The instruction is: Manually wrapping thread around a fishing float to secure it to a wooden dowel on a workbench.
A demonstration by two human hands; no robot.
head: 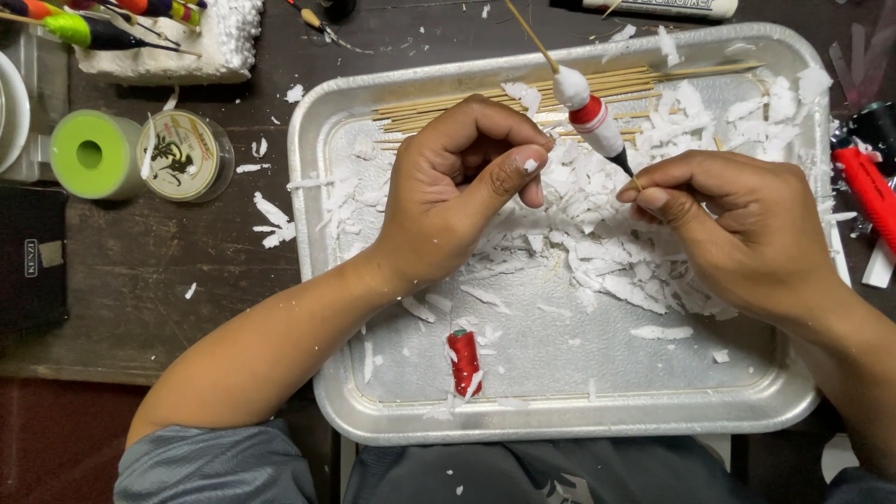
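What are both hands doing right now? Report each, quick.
Left hand: fingers curled closed; whether it pinches anything cannot be told.
Right hand: closed, pinching the thin stick end of the white, red and black float.

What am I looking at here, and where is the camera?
The camera sits on a person's head, looking down at their own two bare hands. The right hand pinches a thin stick carrying a white, red and black float. The left hand is closed beside it; what it pinches cannot be made out. Below lies a metal tray strewn with white foam shavings, a bundle of wooden skewers and a red thread spool. A green spool stands on the table.
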